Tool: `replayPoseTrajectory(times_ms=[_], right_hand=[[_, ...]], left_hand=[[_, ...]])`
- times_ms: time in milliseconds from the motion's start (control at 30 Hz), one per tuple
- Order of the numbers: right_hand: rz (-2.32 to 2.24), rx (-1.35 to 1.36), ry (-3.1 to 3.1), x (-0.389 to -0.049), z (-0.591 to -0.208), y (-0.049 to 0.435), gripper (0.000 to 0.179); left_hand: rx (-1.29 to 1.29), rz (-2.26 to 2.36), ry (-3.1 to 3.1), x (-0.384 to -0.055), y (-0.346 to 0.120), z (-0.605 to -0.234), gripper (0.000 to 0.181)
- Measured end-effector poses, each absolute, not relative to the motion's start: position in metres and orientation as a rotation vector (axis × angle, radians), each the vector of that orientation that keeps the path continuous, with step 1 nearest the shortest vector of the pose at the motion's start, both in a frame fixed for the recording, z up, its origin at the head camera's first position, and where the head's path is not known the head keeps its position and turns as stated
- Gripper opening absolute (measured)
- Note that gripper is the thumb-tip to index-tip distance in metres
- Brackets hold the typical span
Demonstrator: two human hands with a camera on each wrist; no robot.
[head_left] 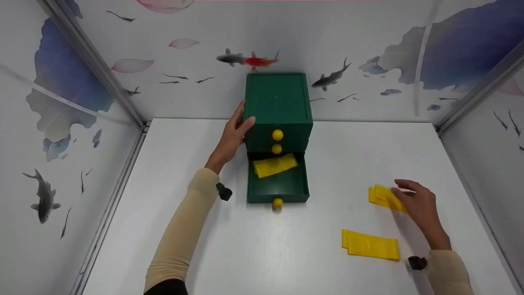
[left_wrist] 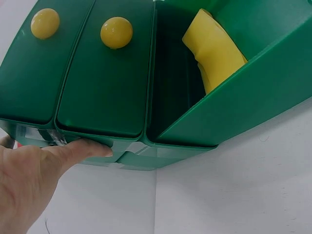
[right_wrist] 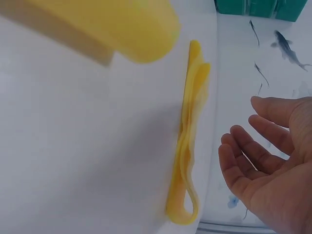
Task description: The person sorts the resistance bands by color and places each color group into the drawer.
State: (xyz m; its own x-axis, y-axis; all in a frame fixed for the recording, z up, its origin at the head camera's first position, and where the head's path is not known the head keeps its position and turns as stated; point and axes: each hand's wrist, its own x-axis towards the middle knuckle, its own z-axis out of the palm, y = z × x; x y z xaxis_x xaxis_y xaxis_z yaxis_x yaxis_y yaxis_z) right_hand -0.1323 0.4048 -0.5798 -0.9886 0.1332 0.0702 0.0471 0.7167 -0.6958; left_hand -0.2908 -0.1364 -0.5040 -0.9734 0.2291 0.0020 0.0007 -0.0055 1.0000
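Observation:
A green drawer cabinet (head_left: 276, 98) with yellow round knobs stands at the back, its bottom drawer (head_left: 278, 190) pulled out. In that drawer lies a folded yellow strip (head_left: 275, 165), which the left wrist view also shows. My left hand (head_left: 231, 137) rests against the cabinet's left side, thumb near the front edge and fingers stretched along the side. My right hand (head_left: 419, 205) is above another folded yellow strip (right_wrist: 187, 141), fingers loosely bent. The right wrist view shows a gap between them and nothing in that hand.
Nearer the front of the white table (head_left: 262, 254) lies one more folded yellow strip (head_left: 372, 245). White walls painted with fish and petals enclose the table at the back and both sides. The cabinet is close to the back wall (head_left: 196, 98).

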Motion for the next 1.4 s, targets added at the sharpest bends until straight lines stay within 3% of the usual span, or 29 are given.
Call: replayPoseTrajectory(times_ms=[267, 667, 900, 1233, 1400], right_hand=[[1.028, -0.241, -2.827, -0.128, -0.584, 0.431, 0.044], [1.123, -0.419, -2.891, -0.113, -0.598, 0.462, 0.058], [1.089, -0.496, -2.871, -0.112, -0.603, 0.463, 0.055], [1.136, -0.725, -3.016, -0.119, -0.593, 0.462, 0.068], [1.167, -0.701, -3.114, -0.12, -0.586, 0.46, 0.074]], left_hand=[[0.24, 2.104, 2.09, -0.291, -0.137, -0.504, 0.074], [0.243, 2.099, 2.094, -0.291, -0.136, -0.504, 0.074], [0.247, 2.1, 2.096, -0.292, -0.137, -0.505, 0.075], [0.245, 2.114, 2.091, -0.29, -0.136, -0.507, 0.074], [0.223, 2.112, 2.082, -0.292, -0.137, -0.506, 0.076]])
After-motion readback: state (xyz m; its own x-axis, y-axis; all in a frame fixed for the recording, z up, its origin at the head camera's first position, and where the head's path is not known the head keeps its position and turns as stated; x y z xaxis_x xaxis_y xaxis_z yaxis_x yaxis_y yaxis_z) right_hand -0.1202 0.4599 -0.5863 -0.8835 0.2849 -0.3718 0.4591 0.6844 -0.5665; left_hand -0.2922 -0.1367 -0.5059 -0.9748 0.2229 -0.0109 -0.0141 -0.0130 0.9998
